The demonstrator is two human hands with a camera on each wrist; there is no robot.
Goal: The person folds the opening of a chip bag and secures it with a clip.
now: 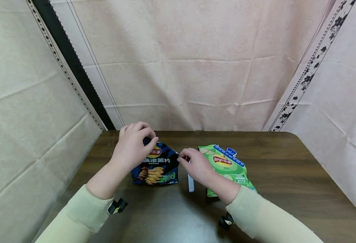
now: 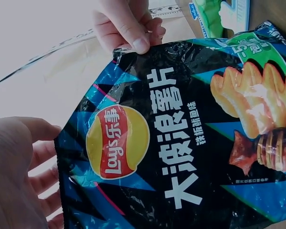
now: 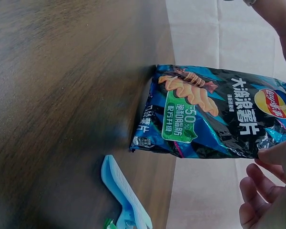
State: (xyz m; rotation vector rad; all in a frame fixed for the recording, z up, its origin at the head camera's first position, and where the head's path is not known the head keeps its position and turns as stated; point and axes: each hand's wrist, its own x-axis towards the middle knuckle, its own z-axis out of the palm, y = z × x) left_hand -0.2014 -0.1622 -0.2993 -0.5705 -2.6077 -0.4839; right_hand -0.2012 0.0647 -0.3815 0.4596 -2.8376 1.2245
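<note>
A black and blue Lay's chip bag (image 1: 155, 165) stands on its bottom edge on the table. My left hand (image 1: 134, 143) pinches its top edge near one corner, thumb in front and fingers behind, as the left wrist view shows. With thumb and fingertips my right hand (image 1: 197, 165) pinches the opposite upper side, where the film (image 2: 128, 57) is crumpled. A light blue bag clip (image 3: 126, 195) lies spread apart on the table, just below my right hand in the head view.
A green Lay's bag (image 1: 223, 165) rests to the right, partly behind my right forearm, with a blue strip-like clip (image 1: 229, 156) across its upper edge. The brown wooden table (image 1: 153, 216) meets hanging cloth (image 1: 178, 84) at the back and sides.
</note>
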